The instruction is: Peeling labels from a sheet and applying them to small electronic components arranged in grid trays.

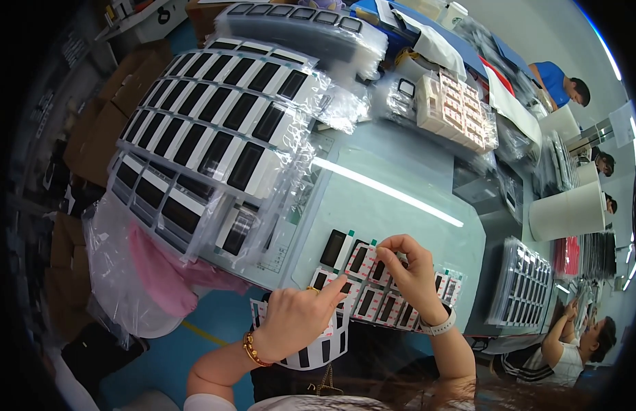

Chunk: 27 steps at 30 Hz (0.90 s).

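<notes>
My right hand (412, 272) has thumb and forefinger pinched together above the upper edge of a row of small panels; what is between the fingertips is too small to make out. My left hand (297, 318) stretches its forefinger to a white frame with pink marks (343, 284), while its other fingers curl over a white sheet with slots (318, 351) hanging at the table's front edge. Beside the hands lie several dark panels with white frames and pink marks (368, 301). One dark panel with a white strip (333, 248) sits at the row's left end.
Rows of dark panels in clear trays (215, 96) cover the left of the table. A stack of pink-marked pieces (455, 109) stands at the back. Another panel tray (520, 284) is at right. Clear and pink bags (153, 274) hang at left. Other people (568, 349) sit along the right.
</notes>
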Each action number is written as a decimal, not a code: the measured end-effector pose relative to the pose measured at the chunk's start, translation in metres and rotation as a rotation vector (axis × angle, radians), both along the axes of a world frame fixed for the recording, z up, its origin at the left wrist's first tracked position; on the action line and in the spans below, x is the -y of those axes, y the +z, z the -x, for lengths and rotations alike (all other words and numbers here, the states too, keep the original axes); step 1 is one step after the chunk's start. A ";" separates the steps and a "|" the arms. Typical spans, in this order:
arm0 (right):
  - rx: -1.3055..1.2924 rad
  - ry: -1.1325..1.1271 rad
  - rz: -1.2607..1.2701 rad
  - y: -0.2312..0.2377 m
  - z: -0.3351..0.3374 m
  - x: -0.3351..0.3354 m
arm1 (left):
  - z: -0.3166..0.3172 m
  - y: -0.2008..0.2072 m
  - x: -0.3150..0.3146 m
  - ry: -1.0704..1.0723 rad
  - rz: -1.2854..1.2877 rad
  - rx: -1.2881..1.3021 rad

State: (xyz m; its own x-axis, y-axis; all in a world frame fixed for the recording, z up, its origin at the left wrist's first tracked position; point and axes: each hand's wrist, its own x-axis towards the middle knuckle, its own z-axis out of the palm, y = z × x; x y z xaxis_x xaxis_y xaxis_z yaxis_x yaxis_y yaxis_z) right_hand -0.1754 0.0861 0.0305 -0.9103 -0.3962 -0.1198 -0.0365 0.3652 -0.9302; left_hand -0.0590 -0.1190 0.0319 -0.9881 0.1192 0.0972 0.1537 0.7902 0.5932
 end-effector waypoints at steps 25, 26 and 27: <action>-0.070 -0.007 -0.028 -0.003 -0.002 -0.001 | 0.001 -0.001 -0.003 -0.003 0.029 0.031; -0.070 -0.008 -0.028 -0.003 -0.002 -0.001 | 0.001 -0.001 -0.003 -0.004 0.029 0.031; -0.080 -0.004 -0.028 -0.003 -0.002 -0.001 | 0.002 0.000 -0.003 -0.006 0.047 0.032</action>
